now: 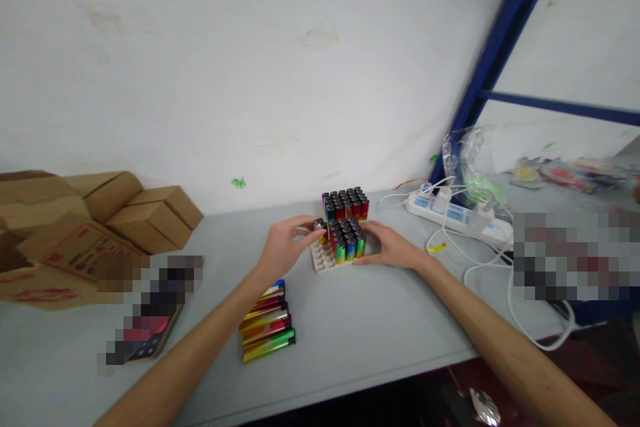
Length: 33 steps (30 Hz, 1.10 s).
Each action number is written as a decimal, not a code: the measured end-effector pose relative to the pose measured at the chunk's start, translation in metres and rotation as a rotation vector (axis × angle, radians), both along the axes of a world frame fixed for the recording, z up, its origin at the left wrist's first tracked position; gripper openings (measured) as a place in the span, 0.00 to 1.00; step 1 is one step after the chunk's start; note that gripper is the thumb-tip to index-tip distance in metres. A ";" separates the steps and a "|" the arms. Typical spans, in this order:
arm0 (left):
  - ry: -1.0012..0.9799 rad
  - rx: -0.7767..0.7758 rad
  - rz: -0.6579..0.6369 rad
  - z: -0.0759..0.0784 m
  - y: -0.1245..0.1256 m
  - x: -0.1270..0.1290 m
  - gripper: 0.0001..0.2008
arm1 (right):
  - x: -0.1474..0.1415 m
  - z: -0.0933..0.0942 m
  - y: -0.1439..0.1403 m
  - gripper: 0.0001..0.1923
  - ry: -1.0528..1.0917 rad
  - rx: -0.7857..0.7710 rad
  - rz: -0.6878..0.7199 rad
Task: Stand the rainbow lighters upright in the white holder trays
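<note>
A white tray with round holes (pixel 324 260) lies on the table, and shiny coloured lighters (pixel 349 243) with dark tops stand upright in its middle and right part. Holes at its left end show bare. My left hand (pixel 286 245) pinches a lighter (pixel 321 227) over the tray's left side, its lower part partly hidden. Around the tray's right end my right hand (pixel 387 247) is curved, thumb at the front and fingers behind, holding it. Directly behind stands another block of upright lighters (pixel 346 203). Several loose lighters (pixel 267 327) lie side by side below my left wrist.
Brown cardboard boxes (pixel 150 217) stand at the left, with a phone-like device (pixel 155 330), partly blurred, before them. A white power strip (pixel 457 219) with plugs and loose cables lies at the right, near a blue metal frame (pixel 483 73). A white wall (pixel 250 80) rises behind the table.
</note>
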<state>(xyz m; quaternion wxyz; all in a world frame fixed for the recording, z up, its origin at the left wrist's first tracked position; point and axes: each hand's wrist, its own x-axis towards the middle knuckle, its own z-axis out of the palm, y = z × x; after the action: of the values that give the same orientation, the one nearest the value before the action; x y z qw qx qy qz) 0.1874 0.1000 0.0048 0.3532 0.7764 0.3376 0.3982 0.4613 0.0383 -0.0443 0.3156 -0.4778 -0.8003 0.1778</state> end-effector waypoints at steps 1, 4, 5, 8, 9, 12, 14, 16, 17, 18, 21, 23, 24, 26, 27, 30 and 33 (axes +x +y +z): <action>0.035 0.024 -0.005 -0.002 0.000 0.001 0.16 | 0.000 -0.001 0.000 0.40 0.008 0.004 -0.004; 0.115 0.062 -0.064 -0.006 -0.001 0.001 0.15 | 0.001 -0.004 0.001 0.41 0.034 0.008 -0.017; 0.135 0.081 -0.077 -0.006 -0.001 0.001 0.15 | 0.001 -0.003 0.000 0.40 0.038 0.006 -0.016; 0.177 0.164 -0.075 -0.007 -0.001 0.002 0.13 | 0.000 0.001 0.000 0.39 0.025 -0.002 -0.003; 0.188 0.181 -0.079 -0.006 -0.001 0.002 0.12 | -0.001 0.002 -0.001 0.39 0.022 -0.004 0.000; 0.204 0.175 -0.105 -0.005 -0.001 0.003 0.13 | -0.001 0.005 -0.001 0.39 0.032 -0.010 0.006; 0.209 0.168 -0.109 -0.005 -0.001 0.003 0.13 | -0.001 0.003 0.000 0.39 0.043 -0.007 0.002; 0.211 0.164 -0.112 -0.006 -0.003 0.002 0.12 | -0.001 0.002 0.000 0.40 0.049 0.000 -0.001; 0.210 0.156 -0.114 -0.007 -0.003 0.002 0.12 | -0.001 0.001 0.000 0.39 0.048 0.002 -0.002; 0.208 0.145 -0.115 -0.009 -0.004 0.002 0.12 | 0.000 0.000 0.000 0.39 0.047 0.002 -0.002; 0.201 0.099 -0.114 -0.012 -0.005 0.005 0.14 | 0.000 0.001 0.000 0.40 0.033 -0.004 0.001; 0.198 0.073 -0.098 -0.012 -0.006 0.006 0.22 | 0.000 0.002 -0.001 0.40 0.016 -0.002 0.006; 0.203 0.068 -0.085 -0.011 -0.006 0.006 0.27 | 0.000 0.002 -0.001 0.40 0.008 -0.001 0.007; 0.237 0.087 -0.054 -0.007 -0.007 0.000 0.34 | 0.000 0.001 0.000 0.40 0.002 0.004 0.003; 0.266 0.111 -0.038 -0.005 -0.007 -0.005 0.34 | 0.001 0.001 0.000 0.40 0.004 0.003 0.000; 0.386 0.176 0.009 0.003 -0.008 -0.034 0.23 | 0.001 -0.001 0.000 0.40 0.018 -0.007 -0.011; 0.548 0.138 0.001 0.009 -0.011 -0.071 0.16 | 0.002 -0.001 0.000 0.40 0.034 -0.013 -0.020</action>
<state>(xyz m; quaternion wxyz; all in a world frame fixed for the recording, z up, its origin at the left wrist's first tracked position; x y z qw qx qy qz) 0.1161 0.0888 0.0142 0.1949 0.8771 0.3929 0.1956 0.4628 0.0379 -0.0457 0.3279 -0.4847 -0.7889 0.1878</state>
